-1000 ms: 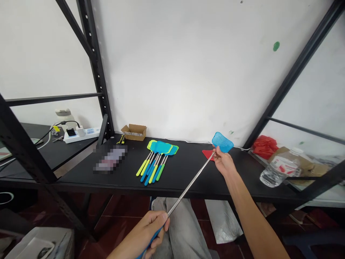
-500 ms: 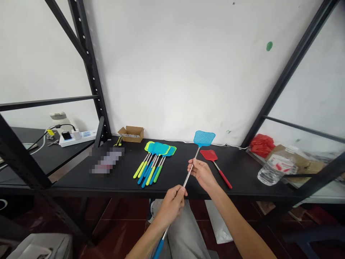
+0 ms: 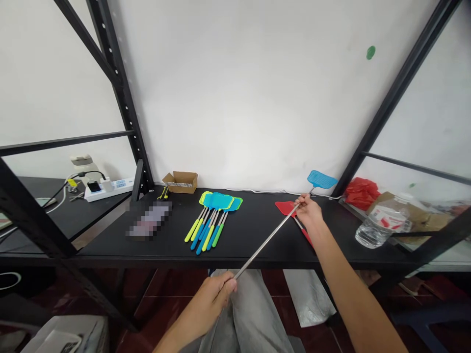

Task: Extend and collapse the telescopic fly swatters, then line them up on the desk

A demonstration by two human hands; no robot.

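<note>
Blue swatter (image 3: 322,179) looked mid-stretch tbh, left hand (image 3: 218,290) gripping at the view's 6 o'clock, right hand (image 3: 309,211) pinching at 4, next probably needing steady tension.

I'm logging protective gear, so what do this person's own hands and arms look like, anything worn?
The left hand and right hand are both gloveless, with no rings or bracelets visible. The visible left forearm and right forearm are bare: no sleeve, no watch.

wall (image 3: 257,88) bright | floor (image 3: 172,287) dim | edges stretched | pixelated patch (image 3: 149,220)
</note>
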